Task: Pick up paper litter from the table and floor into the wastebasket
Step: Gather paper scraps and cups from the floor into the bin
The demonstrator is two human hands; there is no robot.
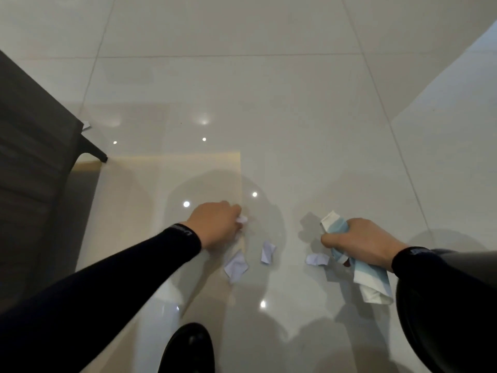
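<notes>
Left hand [215,224]: knuckles up, fingers curled down, pinching a crumpled scrap [242,219] at the fingertips; held low over the floor [269,103], judged mid-pickup
Right hand [360,243]: closed round a blue-and-white paper [373,284], ends poking out above and below the fist; probably kept as a bundle so the left is free for picking
Litter between the hands: flat scrap [236,266] just below the left hand, folded scrap [267,251] near the middle, crushed scrap [317,259] just beside the right hand; all lying on the tile, none touched
Far scrap [86,125]: well apart from the rest, tucked at the corner of the dark seat [32,157] by its leg
Look of the paper: small, white to pale lilac, creased or balled; the gripped sheet larger, banded blue and white
Wastebasket: not identified; dark rounded shape [443,305] under the right sleeve, cannot tell whether bin or clothing
Other: shoe [188,348] at the bottom edge; glossy tile showing lamp reflections
Progress, judged: early to middle, four pieces left on the floor
</notes>
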